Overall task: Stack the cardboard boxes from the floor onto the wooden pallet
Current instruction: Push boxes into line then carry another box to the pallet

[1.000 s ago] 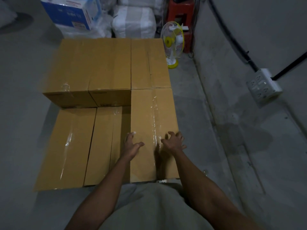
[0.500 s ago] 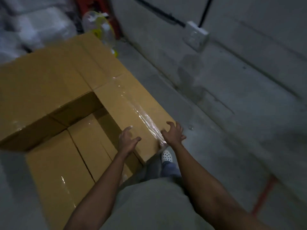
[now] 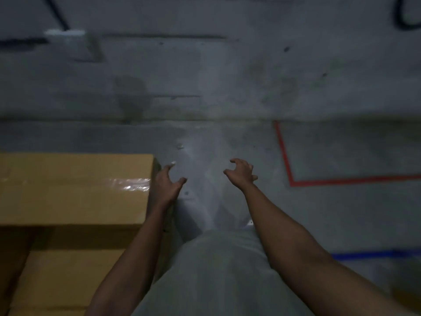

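A taped brown cardboard box [image 3: 75, 190] fills the left of the head view, its top higher than the boxes [image 3: 68, 277] below it at the lower left. My left hand [image 3: 167, 184] hovers at the upper box's right end with fingers loosely curled, holding nothing; whether it touches the box I cannot tell. My right hand [image 3: 241, 173] hangs over bare grey floor, fingers loosely curled and empty. The pallet is hidden under the boxes.
Grey concrete floor [image 3: 216, 142] meets a grey wall [image 3: 205, 76] ahead. Red tape [image 3: 284, 153] marks a corner on the floor at the right, and blue tape [image 3: 376, 254] runs lower right. A white socket box [image 3: 65, 33] and black cables sit on the wall.
The view has swung right, away from the stack toward the wall. Both hands have come off the top of the box; the right hand is now over bare floor.
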The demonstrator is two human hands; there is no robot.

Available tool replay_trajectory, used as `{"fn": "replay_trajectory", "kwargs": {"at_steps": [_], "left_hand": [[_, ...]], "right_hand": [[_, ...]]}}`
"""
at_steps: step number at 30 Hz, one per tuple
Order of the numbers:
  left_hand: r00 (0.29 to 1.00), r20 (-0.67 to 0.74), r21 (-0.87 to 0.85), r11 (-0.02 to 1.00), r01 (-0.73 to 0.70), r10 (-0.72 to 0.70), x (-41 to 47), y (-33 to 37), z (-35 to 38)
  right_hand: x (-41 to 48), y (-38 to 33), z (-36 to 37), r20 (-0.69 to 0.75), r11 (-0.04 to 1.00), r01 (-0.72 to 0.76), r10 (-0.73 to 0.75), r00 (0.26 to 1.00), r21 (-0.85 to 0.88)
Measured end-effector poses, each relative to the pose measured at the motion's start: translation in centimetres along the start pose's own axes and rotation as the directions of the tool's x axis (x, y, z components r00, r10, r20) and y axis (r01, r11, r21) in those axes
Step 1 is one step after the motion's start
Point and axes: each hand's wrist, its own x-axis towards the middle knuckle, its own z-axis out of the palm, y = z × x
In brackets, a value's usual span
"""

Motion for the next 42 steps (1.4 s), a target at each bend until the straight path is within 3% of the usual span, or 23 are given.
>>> {"fn": "replay_trajectory", "kwargs": {"at_steps": [4, 9, 14, 21, 31, 38, 42], "left_hand": [[0.984, 0.16, 0.042, 0.995, -0.088, 0.081, 0.8, 6.0, 7.1], [0.881, 0.394, 0.024, 0.955, -0.296, 0.263, -1.4, 15.4, 18.8], [0.728, 0.574, -0.052, 0.903, -0.426, 0.376, -6.4, 23.8, 31.0], [0.505, 0.7, -0.198, 0.817, -0.542, 0.505, -14.2, 31.9, 47.3], [0.119, 0.888, -0.286, 0.736, -0.614, 0.444, -25.9, 38.3, 63.2], [-0.116, 0.931, -0.336, 0.691, -0.64, 0.346, -31.8, 43.5, 74.9], [-0.239, 0.931, -0.363, 0.642, -0.675, 0.275, -33.6, 49.2, 83.5]], "right_hand": [[-0.8, 6.8, -5.4, -0.078, 0.99, -0.101, 0.109, 0.991, 0.103], [-3.0, 18.7, -14.4, -0.209, 0.924, -0.243, 0.31, 0.927, 0.294], [-6.0, 31.6, -23.2, -0.305, 0.799, -0.349, 0.532, 0.79, 0.49], [-10.8, 47.6, -30.5, -0.31, 0.556, -0.381, 0.783, 0.54, 0.739], [-18.6, 60.2, -30.7, -0.204, 0.256, -0.194, 0.946, 0.251, 0.947], [-19.5, 67.5, -33.4, -0.153, 0.157, -0.122, 0.987, 0.04, 0.98], [-17.9, 72.7, -38.9, -0.161, 0.162, -0.095, 0.987, 0.014, 0.982]]}}
